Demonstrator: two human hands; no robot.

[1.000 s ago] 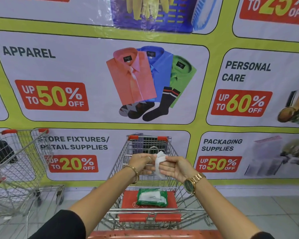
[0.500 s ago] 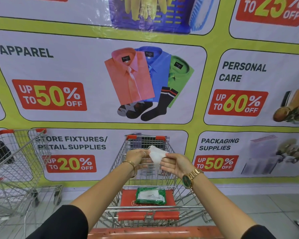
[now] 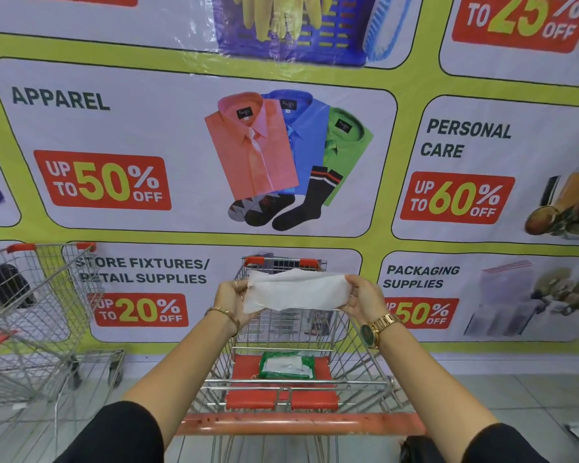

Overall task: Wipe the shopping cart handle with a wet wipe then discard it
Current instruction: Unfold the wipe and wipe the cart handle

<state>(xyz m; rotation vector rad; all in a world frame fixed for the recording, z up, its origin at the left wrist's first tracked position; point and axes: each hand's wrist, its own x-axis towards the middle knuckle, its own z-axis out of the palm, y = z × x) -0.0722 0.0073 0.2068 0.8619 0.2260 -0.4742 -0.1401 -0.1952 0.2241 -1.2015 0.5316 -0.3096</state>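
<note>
- The wet wipe (image 3: 296, 290) was spread open and held up in the air above the shopping cart (image 3: 295, 345), well above the cart's orange handle (image 3: 301, 424).
- The left hand (image 3: 233, 300) pinched the wipe's left edge, fingers closed on it; a thin bracelet sat on that wrist.
- The right hand (image 3: 365, 299) gripped the wipe's right edge in the same way; a gold watch (image 3: 376, 329) sat on that wrist.
- A green pack of wipes (image 3: 286, 365) lay on the cart's red child seat, below the wipe.
- A second cart (image 3: 30, 322) stood to the left of the shopping cart.
- A sale banner (image 3: 181, 155) covered the wall behind the cart.
</note>
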